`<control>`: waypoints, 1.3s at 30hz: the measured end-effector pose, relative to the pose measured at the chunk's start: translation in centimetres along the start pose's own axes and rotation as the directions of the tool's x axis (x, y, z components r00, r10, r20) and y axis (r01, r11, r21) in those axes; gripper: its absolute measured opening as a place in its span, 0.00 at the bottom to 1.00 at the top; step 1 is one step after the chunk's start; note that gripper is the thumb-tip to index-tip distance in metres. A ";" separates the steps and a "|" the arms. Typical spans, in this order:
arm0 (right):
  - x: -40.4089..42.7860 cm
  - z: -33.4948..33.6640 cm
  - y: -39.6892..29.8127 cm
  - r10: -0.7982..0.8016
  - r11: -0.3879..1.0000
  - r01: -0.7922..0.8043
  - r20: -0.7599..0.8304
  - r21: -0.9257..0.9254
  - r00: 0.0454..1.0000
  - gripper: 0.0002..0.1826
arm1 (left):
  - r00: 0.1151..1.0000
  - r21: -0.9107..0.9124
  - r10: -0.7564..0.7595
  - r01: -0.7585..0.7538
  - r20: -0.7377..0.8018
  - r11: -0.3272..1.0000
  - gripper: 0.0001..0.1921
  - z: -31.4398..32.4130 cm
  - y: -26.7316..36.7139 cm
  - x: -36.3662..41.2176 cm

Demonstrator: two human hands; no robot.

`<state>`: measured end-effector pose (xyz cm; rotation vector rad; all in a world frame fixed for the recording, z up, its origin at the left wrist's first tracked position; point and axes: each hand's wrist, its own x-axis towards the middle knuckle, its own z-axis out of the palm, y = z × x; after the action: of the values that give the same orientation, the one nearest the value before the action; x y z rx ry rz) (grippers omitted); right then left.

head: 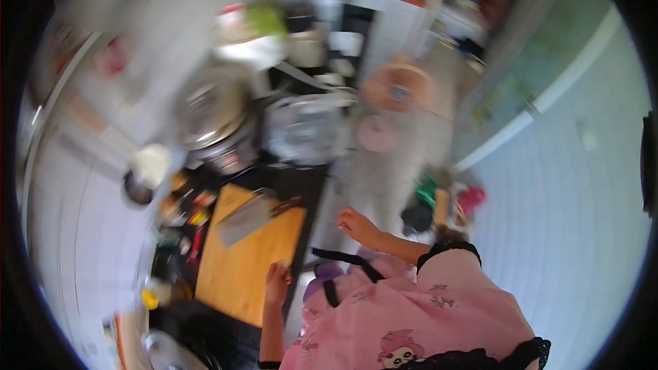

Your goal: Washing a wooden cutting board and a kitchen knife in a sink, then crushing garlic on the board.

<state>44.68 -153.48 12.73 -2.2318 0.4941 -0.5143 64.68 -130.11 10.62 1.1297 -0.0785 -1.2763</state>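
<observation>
A wooden cutting board [247,262] lies on the black countertop, with a cleaver [247,218] resting flat across its upper part. My left hand [278,280] is over the board's right edge near its lower end, fingers curled; blur hides whether it holds anything. Away from the counter, above the floor, is my right hand [354,223], loosely curled, with nothing plainly visible in it. Its finger positions are too blurred to settle.
Beyond the board stand a large lidded metal pot [213,108] and a clear plastic container [303,131]. Jars and bottles [180,205] crowd the left side. An orange basin [398,85] and a pink round object [376,133] are on the floor. Bags [426,195] lie by the wall.
</observation>
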 end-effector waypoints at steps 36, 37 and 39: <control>-13.1 -1.9 -1.7 0.564 0.663 -0.507 0.078 0.551 0.822 0.17 | 0.960 0.893 0.268 -0.190 0.082 0.409 0.12 22.2 -11.7 -2.1; -11.2 -0.8 -2.5 0.511 0.698 -0.486 0.109 0.527 0.853 0.17 | 0.944 0.882 0.326 -0.190 0.044 0.432 0.12 21.0 -10.4 -2.4; -8.7 3.2 -3.1 0.503 0.698 -0.481 0.114 0.531 0.857 0.18 | 0.915 0.875 0.402 -0.200 0.007 0.440 0.11 17.6 -8.9 -2.7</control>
<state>39.55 -145.27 11.33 -1.4564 0.8245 -0.3509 46.71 -137.67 14.64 2.0108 -0.8365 -0.7285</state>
